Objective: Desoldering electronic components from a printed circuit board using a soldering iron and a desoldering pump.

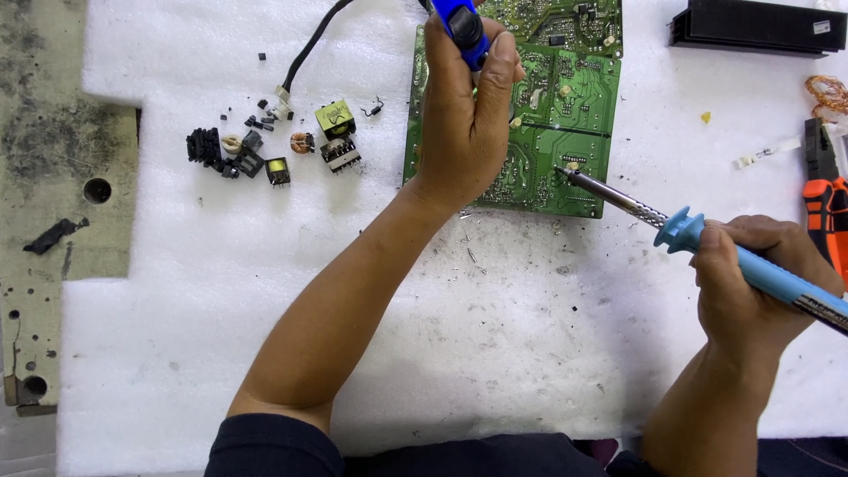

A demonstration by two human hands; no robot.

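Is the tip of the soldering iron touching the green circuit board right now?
Yes, the soldering iron tip rests on the green circuit board.

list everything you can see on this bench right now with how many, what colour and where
circuit board: one, green, top centre on the foam
foam sheet: one, white, covers most of the bench
soldering iron: one, light blue handle, tip on the board's lower right
desoldering pump: one, dark blue, over the board's left edge
loose components: a cluster, black, yellow and copper, left of the board
cable: one, black, upper left
black bar: one, top right
pliers: one, orange and black, right edge
left hand: holds the pump
right hand: holds the iron
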